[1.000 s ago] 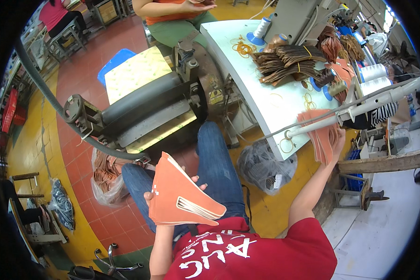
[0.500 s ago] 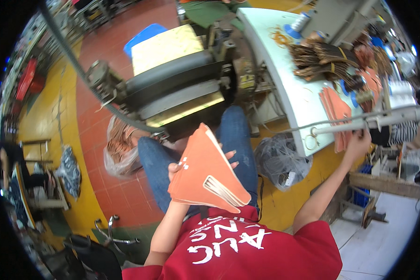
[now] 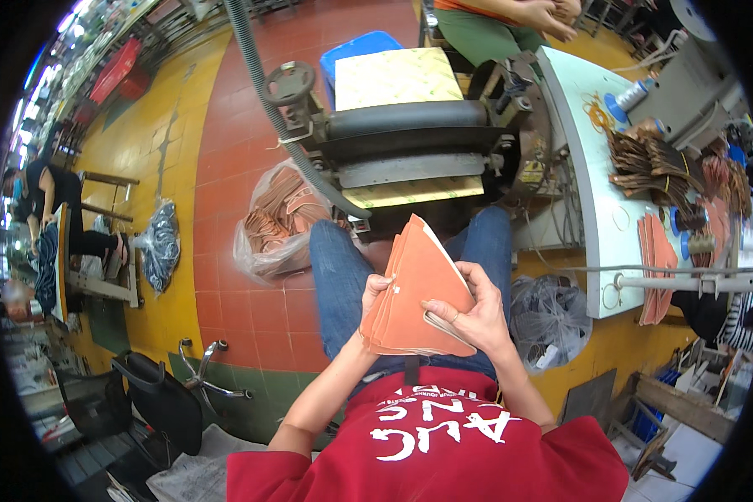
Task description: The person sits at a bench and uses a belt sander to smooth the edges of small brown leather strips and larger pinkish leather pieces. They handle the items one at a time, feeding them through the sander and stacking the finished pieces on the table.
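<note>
Over my lap I hold a stack of flat orange shoe-upper-like pieces (image 3: pixel 418 280), roughly triangular, with the narrow end pointing away from me. My left hand (image 3: pixel 375 301) is closed on the stack's left edge, its fingers hidden underneath. On the other side my right hand (image 3: pixel 481 314) grips the right edge, thumb on top near the pale-edged slot that it partly covers. Just beyond my knees stands a roller machine (image 3: pixel 406 121), with a pale yellow sheet (image 3: pixel 414 192) sticking out on my side.
Left of my legs, a clear plastic bag (image 3: pixel 263 251) holds more orange pieces. At right, a white table (image 3: pixel 573 109) carries bundled brown pieces (image 3: pixel 653 167), thread spools and more orange pieces (image 3: pixel 657 243). A hose (image 3: pixel 255 75) hangs by the machine. Another person's hands (image 3: pixel 552 17) show beyond it.
My right hand has come from the orange pieces on the table to the stack in my lap and now grips its right edge. The view has swung left.
</note>
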